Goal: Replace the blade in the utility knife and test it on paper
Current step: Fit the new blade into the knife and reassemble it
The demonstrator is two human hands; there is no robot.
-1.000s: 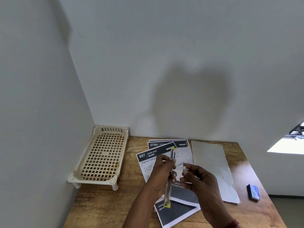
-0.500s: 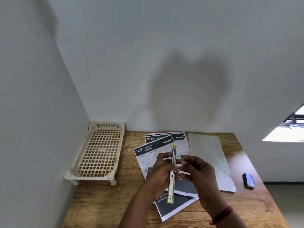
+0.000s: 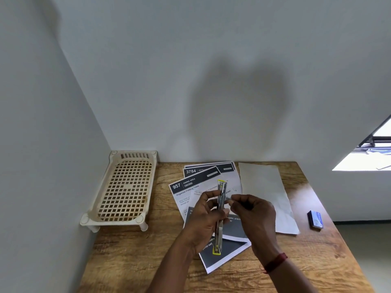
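Note:
My left hand (image 3: pixel 206 216) grips a slim clear utility knife (image 3: pixel 220 216) with yellow ends, held nearly upright above the table. My right hand (image 3: pixel 251 210) is beside it on the right, its fingertips pinching a small pale piece at the knife's upper body; I cannot tell what that piece is. A plain white sheet of paper (image 3: pixel 266 193) lies flat to the right of the hands. Printed sheets (image 3: pixel 190 187) with dark headers lie fanned under the hands. A small blue box (image 3: pixel 315 219) sits near the table's right edge.
A cream plastic lattice tray (image 3: pixel 124 191) on short legs stands at the back left against the wall corner. The wooden table (image 3: pixel 131 254) meets white walls at the back and left. Its right edge drops off beside the blue box.
The view has tilted down a little. My right hand has moved left to meet the knife, its fingertips now pinching at the upper body. The knife stays in my left hand.

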